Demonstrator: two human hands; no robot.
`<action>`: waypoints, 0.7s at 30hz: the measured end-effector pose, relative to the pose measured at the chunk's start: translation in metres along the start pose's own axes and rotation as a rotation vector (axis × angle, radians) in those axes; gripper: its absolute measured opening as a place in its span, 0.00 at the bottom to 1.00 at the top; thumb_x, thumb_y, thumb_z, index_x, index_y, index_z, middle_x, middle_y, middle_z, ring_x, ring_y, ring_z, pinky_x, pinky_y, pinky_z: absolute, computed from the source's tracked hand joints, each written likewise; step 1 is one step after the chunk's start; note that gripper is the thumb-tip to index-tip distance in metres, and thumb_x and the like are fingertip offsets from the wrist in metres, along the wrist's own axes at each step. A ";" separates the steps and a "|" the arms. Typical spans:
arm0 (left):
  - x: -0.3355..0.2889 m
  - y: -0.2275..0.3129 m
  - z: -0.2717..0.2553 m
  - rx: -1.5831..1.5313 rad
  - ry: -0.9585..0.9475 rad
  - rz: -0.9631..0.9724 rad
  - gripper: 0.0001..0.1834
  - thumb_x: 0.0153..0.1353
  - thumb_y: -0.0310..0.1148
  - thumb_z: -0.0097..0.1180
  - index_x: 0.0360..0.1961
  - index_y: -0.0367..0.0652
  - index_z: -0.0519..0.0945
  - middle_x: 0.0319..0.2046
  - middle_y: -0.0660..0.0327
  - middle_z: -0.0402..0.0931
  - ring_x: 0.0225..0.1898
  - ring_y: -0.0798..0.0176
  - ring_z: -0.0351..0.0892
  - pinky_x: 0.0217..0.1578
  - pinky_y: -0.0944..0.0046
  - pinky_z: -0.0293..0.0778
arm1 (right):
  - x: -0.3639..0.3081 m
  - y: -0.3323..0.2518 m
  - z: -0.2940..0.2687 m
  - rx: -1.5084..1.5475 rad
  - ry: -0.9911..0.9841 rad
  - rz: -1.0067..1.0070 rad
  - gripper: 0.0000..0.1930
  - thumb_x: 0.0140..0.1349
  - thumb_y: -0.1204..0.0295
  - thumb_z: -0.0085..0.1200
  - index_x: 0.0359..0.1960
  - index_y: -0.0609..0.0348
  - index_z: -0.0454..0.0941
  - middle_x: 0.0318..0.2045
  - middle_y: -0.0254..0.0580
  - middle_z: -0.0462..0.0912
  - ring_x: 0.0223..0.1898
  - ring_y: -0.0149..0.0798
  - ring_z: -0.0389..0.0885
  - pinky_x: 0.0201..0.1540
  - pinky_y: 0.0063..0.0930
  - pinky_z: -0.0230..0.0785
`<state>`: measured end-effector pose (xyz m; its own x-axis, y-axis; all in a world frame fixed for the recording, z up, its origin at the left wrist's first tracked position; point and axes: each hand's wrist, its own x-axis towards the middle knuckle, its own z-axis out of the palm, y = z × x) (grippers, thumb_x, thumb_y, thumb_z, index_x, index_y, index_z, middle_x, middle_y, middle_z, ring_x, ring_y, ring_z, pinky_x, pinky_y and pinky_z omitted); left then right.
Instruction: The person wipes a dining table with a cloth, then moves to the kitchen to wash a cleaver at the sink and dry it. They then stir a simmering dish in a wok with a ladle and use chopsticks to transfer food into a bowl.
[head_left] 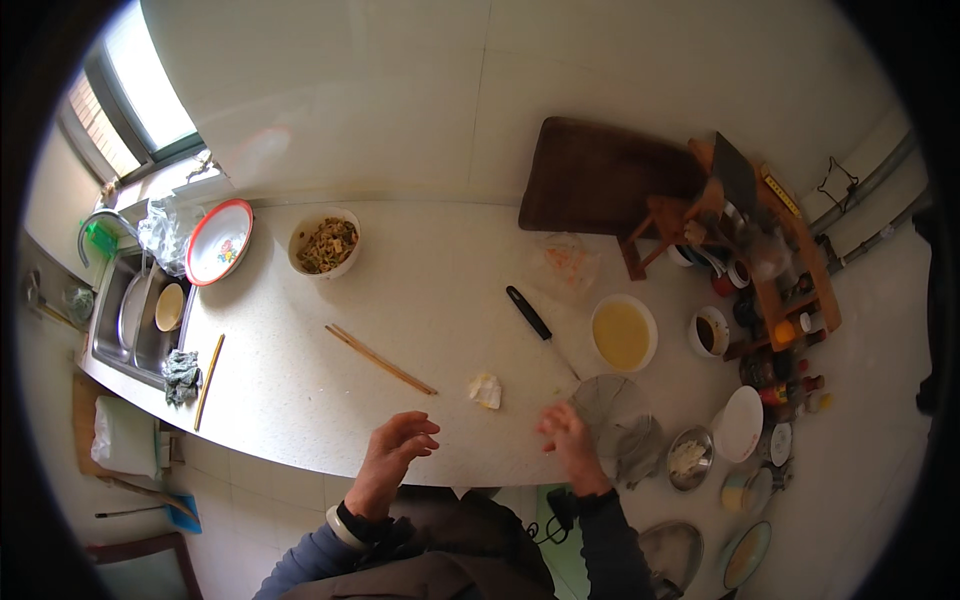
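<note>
My left hand point(393, 450) hovers over the front edge of the white counter, fingers loosely curved and apart, holding nothing. Across from it is my right hand point(570, 440), slightly blurred, its fingers bent and parted with nothing visible in them. Between and beyond the hands lies a small crumpled white lump point(485, 391); I cannot tell what it is. A pair of wooden chopsticks point(380, 360) rests to its left. A black-handled tool point(530, 313) with a thin metal shaft points toward a round, see-through greyish disc point(602, 400) just beyond my right hand.
A bowl of chopped filling point(352, 262) and a red-rimmed enamel basin point(243, 265) stand far left, near the sink point(150, 372). At right are a bowl of yellow liquid point(622, 335), a bowl of dark sauce point(708, 332), bottles and a wooden rack point(815, 270). A brown board point(600, 175) leans behind.
</note>
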<state>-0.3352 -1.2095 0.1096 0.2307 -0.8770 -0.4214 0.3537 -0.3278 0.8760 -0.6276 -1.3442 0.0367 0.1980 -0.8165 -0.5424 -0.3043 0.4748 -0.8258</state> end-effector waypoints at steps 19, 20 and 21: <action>-0.007 -0.007 -0.028 0.047 0.024 -0.004 0.20 0.68 0.21 0.56 0.60 0.30 0.77 0.49 0.50 0.85 0.45 0.57 0.87 0.49 0.60 0.82 | 0.034 -0.009 0.114 -0.828 0.222 -0.912 0.15 0.61 0.82 0.60 0.50 0.59 0.86 0.50 0.40 0.84 0.50 0.51 0.79 0.53 0.41 0.76; -0.007 -0.006 -0.031 0.048 0.033 -0.007 0.20 0.68 0.20 0.56 0.60 0.30 0.77 0.49 0.50 0.85 0.45 0.57 0.87 0.49 0.60 0.82 | 0.035 -0.008 0.109 -0.834 0.243 -0.895 0.15 0.61 0.82 0.60 0.49 0.59 0.86 0.49 0.39 0.84 0.49 0.51 0.79 0.53 0.42 0.76; -0.007 -0.006 -0.033 0.040 0.029 0.026 0.20 0.68 0.20 0.56 0.60 0.30 0.77 0.49 0.49 0.85 0.45 0.57 0.87 0.49 0.60 0.82 | 0.035 -0.004 0.102 -0.822 0.286 -0.909 0.14 0.60 0.82 0.60 0.48 0.59 0.86 0.48 0.39 0.84 0.48 0.50 0.79 0.52 0.42 0.76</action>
<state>-0.3090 -1.1896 0.1000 0.2659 -0.8750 -0.4046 0.3112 -0.3193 0.8951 -0.5239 -1.3416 0.0054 0.4630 -0.8309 0.3086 -0.6734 -0.5561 -0.4872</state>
